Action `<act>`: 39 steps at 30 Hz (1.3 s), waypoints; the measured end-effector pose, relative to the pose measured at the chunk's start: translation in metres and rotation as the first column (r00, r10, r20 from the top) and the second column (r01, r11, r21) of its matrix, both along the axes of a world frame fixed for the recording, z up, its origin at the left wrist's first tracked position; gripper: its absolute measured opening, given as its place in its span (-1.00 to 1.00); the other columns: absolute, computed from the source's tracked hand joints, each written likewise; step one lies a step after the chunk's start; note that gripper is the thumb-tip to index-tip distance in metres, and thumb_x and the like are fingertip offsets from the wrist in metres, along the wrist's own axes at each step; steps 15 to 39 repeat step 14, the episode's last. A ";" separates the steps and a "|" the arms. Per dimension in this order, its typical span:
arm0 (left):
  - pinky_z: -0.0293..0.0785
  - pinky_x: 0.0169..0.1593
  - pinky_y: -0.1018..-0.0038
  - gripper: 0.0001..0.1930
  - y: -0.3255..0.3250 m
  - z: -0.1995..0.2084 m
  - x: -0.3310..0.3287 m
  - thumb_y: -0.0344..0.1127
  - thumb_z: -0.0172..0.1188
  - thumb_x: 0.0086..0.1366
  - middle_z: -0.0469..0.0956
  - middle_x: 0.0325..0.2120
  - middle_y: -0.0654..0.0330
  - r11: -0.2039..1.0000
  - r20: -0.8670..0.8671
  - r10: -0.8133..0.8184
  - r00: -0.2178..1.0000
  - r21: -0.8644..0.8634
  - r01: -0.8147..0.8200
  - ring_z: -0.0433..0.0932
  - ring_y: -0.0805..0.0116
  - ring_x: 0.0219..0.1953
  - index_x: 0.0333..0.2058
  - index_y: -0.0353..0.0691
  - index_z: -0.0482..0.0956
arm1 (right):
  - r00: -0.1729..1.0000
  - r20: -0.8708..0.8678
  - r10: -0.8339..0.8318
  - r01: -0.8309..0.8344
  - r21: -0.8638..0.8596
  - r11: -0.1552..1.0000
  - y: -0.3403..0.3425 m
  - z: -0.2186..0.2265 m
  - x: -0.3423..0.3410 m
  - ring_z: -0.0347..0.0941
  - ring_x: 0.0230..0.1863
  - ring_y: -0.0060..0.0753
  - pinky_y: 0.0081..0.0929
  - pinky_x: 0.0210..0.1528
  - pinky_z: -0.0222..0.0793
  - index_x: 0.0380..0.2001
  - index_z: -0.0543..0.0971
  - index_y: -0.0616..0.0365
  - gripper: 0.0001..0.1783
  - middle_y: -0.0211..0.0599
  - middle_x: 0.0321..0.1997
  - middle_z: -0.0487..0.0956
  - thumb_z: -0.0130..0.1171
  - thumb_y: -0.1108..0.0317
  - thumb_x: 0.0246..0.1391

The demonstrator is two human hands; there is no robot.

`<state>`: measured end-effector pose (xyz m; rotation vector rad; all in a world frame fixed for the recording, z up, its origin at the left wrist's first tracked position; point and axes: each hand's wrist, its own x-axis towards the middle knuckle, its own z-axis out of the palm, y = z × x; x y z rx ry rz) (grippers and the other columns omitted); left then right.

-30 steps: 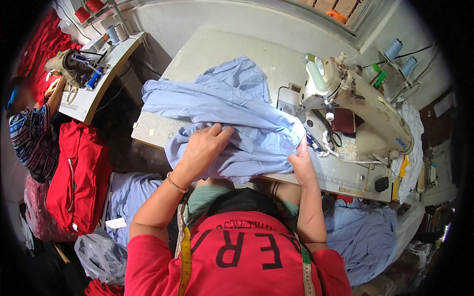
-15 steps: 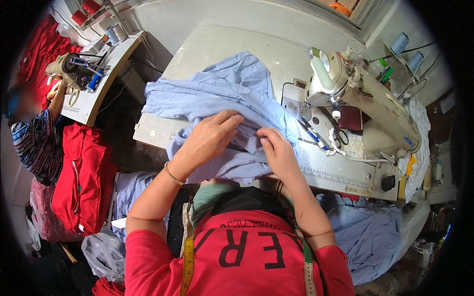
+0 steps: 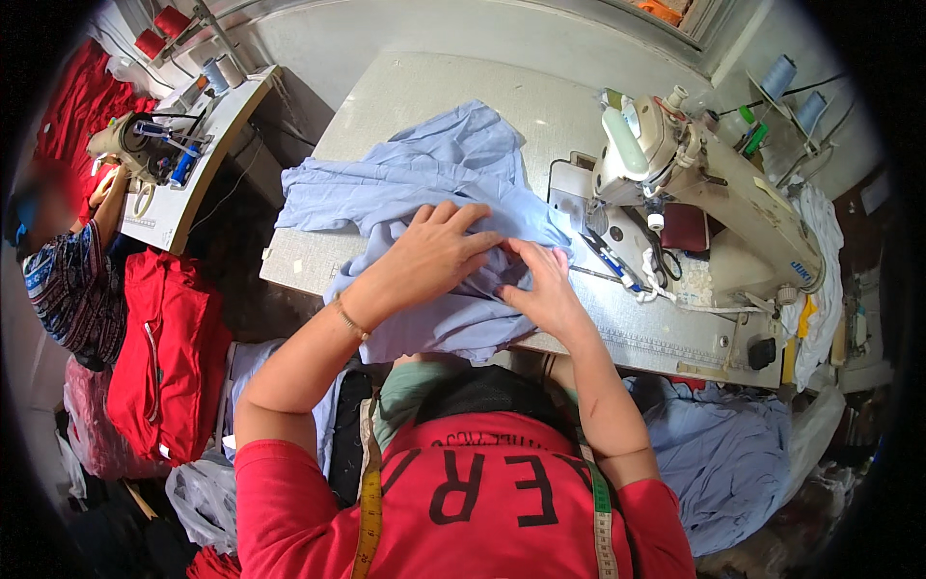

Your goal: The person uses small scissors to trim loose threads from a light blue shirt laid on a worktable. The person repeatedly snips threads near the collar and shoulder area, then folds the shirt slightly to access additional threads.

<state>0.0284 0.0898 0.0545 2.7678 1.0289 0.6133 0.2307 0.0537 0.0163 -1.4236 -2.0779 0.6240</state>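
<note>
A crumpled light-blue cloth (image 3: 424, 159) lies across the sewing table and droops over its front edge. My left hand (image 3: 439, 256) rests on its middle, closed on a fold with the fingers bent and the thumb toward my right hand. Just to the right, my right hand (image 3: 545, 294) grips the same cloth, with folds between thumb and fingers. The fingertips of both hands nearly meet, and cloth partly hides them. Right of the cloth stands a sewing machine (image 3: 709, 198), its needle area apart from my hands.
Scissors (image 3: 664, 259) and a blue-white pen-like tool (image 3: 610, 261) lie by the machine. Blue thread cones (image 3: 779, 77) stand behind it. More blue cloth (image 3: 714, 458) hangs at lower right. At left are a red garment pile (image 3: 164, 357) and a co-worker (image 3: 72, 289) at another machine (image 3: 130, 145).
My left hand has moved slightly right and up, its fingers more spread. The right hand has turned inward, its thumb and forefinger farther apart. The cloth between them has shifted a little.
</note>
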 end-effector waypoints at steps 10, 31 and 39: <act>0.23 0.01 0.31 -0.83 0.016 0.015 -0.007 -0.33 0.21 0.01 0.46 -0.24 0.17 0.982 0.133 -0.152 0.979 -0.090 0.164 0.36 0.24 -0.09 -0.38 -0.20 0.52 | 0.902 -0.423 0.086 -0.051 0.092 0.994 0.009 0.006 0.004 0.40 -0.26 -0.24 -0.41 -0.07 0.21 -0.38 0.50 0.20 -0.82 -0.27 -0.35 0.50 0.18 0.38 -0.11; 0.13 0.10 0.36 -0.83 0.003 0.035 -0.015 -0.39 0.21 0.02 0.46 -0.29 0.14 0.958 -0.040 -0.144 0.989 -0.257 0.129 0.37 0.26 -0.08 -0.35 -0.17 0.50 | 0.982 -0.143 0.121 -0.118 0.028 0.993 0.003 0.022 0.008 0.43 -0.14 -0.30 -0.37 0.06 0.19 -0.39 0.50 0.16 -0.86 -0.10 -0.22 0.48 0.16 0.47 -0.11; 0.13 0.10 0.36 -0.83 0.003 0.035 -0.015 -0.39 0.21 0.02 0.46 -0.29 0.14 0.958 -0.040 -0.144 0.989 -0.257 0.129 0.37 0.26 -0.08 -0.35 -0.17 0.50 | 0.982 -0.143 0.121 -0.118 0.028 0.993 0.003 0.022 0.008 0.43 -0.14 -0.30 -0.37 0.06 0.19 -0.39 0.50 0.16 -0.86 -0.10 -0.22 0.48 0.16 0.47 -0.11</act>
